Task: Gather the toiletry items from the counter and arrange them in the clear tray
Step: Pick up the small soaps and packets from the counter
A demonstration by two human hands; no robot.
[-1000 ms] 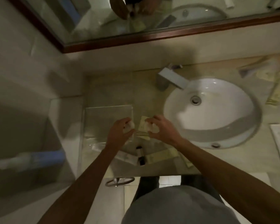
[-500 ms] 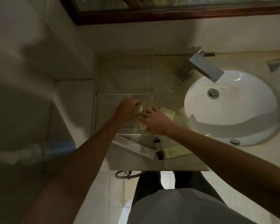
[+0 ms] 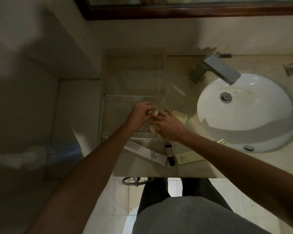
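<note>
The clear tray (image 3: 118, 105) lies on the counter left of the sink. Both hands meet over its right side. My left hand (image 3: 139, 114) is closed on a small pale round item (image 3: 153, 112). My right hand (image 3: 169, 125) is closed on another small pale round item (image 3: 154, 128). A yellow sachet (image 3: 180, 116) lies just right of my right hand. Near the counter's front edge lie a long white packet (image 3: 147, 153), a small dark bottle (image 3: 169, 154) and a yellow packet (image 3: 189, 157).
A white sink (image 3: 243, 112) with a square metal tap (image 3: 215, 69) fills the right. A wood-framed mirror (image 3: 176, 13) hangs above. A wall stands left of the tray. A towel ring (image 3: 135, 180) hangs below the counter edge.
The view has swung left and down, so the sink sits further right. Both hands moved from the counter beside the tray to over its right side, carrying the pale items.
</note>
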